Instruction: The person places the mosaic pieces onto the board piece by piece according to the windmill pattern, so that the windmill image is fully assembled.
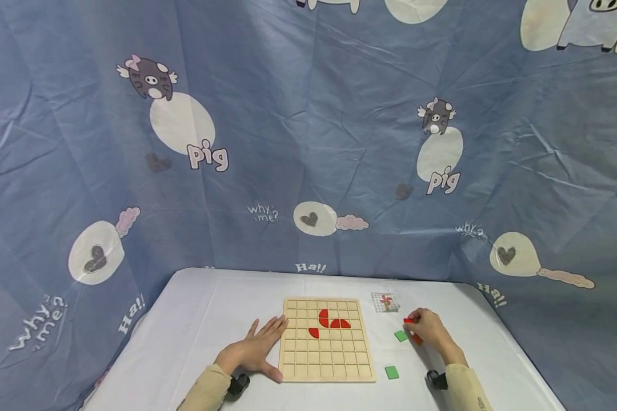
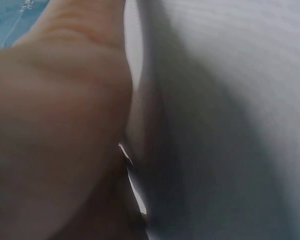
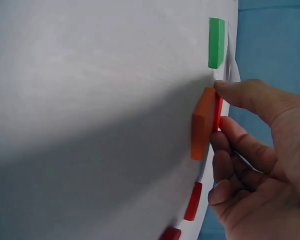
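Observation:
A square wooden grid board point(image 1: 298, 358) lies on the white table, with several red quarter-circle pieces point(image 1: 313, 333) in its upper cells. My left hand point(image 1: 259, 347) rests at the board's left edge, fingers straight and thumb spread; its wrist view is mostly palm and cloth. To the right of the board, my right hand point(image 1: 431, 328) pinches a red piece point(image 3: 218, 112) between thumb and finger. Close by the pinch is an orange piece point(image 3: 201, 125), partly under the hand in the head view. A green tile point(image 1: 400, 336) sits just left of that hand.
A small clear card point(image 1: 385, 302) with a grid and coloured pattern lies right of the board's top corner. Another green tile point(image 1: 392, 372) is nearer the front. Two more red pieces, one red block point(image 3: 193, 201) among them, show low in the right wrist view.

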The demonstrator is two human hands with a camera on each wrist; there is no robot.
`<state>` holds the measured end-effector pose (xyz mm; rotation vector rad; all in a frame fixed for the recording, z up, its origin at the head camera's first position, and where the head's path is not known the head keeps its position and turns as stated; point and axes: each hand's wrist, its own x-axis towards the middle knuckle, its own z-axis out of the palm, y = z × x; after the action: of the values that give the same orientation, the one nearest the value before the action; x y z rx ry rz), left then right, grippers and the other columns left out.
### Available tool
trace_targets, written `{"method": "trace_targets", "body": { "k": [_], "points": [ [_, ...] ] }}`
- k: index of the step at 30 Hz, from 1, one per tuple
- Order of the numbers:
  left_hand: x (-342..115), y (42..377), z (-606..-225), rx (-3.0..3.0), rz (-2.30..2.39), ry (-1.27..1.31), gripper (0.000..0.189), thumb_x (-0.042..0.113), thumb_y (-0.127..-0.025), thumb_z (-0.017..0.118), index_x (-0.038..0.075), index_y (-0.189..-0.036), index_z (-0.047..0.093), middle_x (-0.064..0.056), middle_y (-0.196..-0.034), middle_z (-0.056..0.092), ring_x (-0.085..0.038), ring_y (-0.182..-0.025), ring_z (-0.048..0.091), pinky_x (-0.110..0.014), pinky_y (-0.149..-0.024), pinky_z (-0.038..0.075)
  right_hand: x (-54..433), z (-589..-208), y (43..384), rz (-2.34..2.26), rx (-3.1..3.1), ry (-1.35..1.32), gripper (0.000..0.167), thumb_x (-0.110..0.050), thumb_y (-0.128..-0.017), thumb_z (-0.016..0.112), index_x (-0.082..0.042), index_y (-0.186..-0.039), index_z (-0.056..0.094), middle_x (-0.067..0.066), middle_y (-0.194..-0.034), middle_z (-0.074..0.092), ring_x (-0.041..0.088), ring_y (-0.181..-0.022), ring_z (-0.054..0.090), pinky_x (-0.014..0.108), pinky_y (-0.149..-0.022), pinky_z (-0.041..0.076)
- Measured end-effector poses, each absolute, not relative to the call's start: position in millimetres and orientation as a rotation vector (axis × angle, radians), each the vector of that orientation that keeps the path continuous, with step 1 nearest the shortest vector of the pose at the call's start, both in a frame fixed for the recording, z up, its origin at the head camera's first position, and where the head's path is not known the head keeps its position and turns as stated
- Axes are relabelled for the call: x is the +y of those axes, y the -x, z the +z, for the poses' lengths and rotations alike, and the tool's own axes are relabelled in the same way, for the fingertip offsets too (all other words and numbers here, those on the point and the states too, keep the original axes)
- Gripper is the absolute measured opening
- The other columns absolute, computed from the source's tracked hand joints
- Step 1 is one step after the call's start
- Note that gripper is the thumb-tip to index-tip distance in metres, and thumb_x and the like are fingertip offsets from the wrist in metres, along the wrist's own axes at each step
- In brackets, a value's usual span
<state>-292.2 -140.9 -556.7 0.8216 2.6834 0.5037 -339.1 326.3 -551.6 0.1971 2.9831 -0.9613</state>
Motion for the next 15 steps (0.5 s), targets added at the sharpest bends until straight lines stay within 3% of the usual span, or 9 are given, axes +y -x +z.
{"method": "trace_targets", "body": {
  "k": [7,15],
  "points": [
    [-141.3,293.5,-558.8,2.681,0.49,-0.824,0.131,0.071,-0.061,0.072,0.009,-0.156,0.007,-0.01,-0.164,0.004,-0.032,-0.151,0.005,-0.064,-0.118,-0.001,327.1,-556.0,337.0,-1.009,3.016,-0.177,0.028,-0.019,-0.078,0.078,0.0,-0.093,0.063,0.007,-0.082,0.063,0.015,-0.068,0.054,0.023,-0.054,0.046],
    [-141.2,295.3,-560.7,2.691,0.482,-0.833,0.131,0.072,-0.061,0.072,0.008,-0.156,0.007,-0.01,-0.164,0.004,-0.032,-0.151,0.005,-0.064,-0.118,-0.001,307.5,-535.3,330.1,-0.973,3.103,-0.133,0.031,-0.022,-0.078,0.078,0.0,-0.092,0.062,0.008,-0.085,0.062,0.017,-0.074,0.053,0.029,-0.063,0.046]
  ]
}}
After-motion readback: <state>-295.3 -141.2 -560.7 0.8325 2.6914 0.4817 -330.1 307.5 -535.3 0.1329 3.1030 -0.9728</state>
